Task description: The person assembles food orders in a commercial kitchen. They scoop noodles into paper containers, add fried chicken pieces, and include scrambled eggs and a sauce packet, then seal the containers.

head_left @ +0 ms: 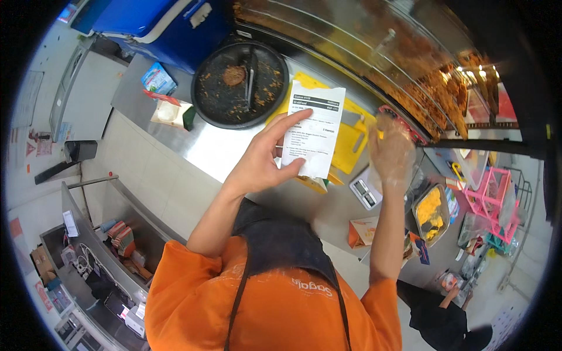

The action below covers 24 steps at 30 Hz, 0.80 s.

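A printed white paper receipt (313, 140) with a torn top edge is pinched in my left hand (263, 152), thumb and index finger lying across its face. Behind it, a yellow cutting board (351, 149) lies on the steel counter, partly hidden by the paper. My right hand (391, 153), in a clear plastic glove, hovers by the board's right end, above a small digital scale (366, 188). Motion smears its fingers, so I cannot make out anything in them. A red-rimmed container (404, 120) sits just behind that hand.
Left of the board stands a round black pan (216, 102) with a brown patty and tongs. A blue cooler (170, 35) stands beyond it. Fried pieces fill a glass display case (410, 64). On the right are a metal tray (417, 216), a pink basket (489, 190) and a person in black (436, 319).
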Motion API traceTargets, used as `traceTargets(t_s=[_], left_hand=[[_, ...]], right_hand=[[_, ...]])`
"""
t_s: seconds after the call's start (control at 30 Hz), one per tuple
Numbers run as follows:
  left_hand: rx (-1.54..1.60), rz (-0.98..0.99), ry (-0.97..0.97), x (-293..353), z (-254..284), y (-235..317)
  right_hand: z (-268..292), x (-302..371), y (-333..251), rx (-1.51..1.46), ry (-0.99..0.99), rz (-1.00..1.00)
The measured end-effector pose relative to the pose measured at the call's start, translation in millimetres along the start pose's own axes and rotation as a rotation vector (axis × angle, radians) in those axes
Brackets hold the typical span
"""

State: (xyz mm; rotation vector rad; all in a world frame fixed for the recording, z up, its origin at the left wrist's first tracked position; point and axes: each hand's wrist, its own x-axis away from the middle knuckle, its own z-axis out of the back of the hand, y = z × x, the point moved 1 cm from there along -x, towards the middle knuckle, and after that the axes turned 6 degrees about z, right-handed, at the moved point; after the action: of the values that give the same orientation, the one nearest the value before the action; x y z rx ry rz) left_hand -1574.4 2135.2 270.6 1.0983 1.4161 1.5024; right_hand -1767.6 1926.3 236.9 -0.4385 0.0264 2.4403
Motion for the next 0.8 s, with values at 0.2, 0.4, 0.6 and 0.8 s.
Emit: traceTargets(t_s=[0.2,0.4,0.6,0.8], left_hand=[[0.095,-0.161,0.03,5,86,21],[0.133,-0.139,-0.004,1,158,27],[0.065,-0.197,-0.057,-12,183,25],[0.188,-0.121,-0.155,-24,174,23]], right_hand=[[1,-158,-55,0.193,0.502,0.205],[-26,-201,-35,-0.084,0.709,-0.498],[-30,-204,-38,-0.243,0.654,-0.405],[-8,-154,-41,0.014,0.249,-0.335]])
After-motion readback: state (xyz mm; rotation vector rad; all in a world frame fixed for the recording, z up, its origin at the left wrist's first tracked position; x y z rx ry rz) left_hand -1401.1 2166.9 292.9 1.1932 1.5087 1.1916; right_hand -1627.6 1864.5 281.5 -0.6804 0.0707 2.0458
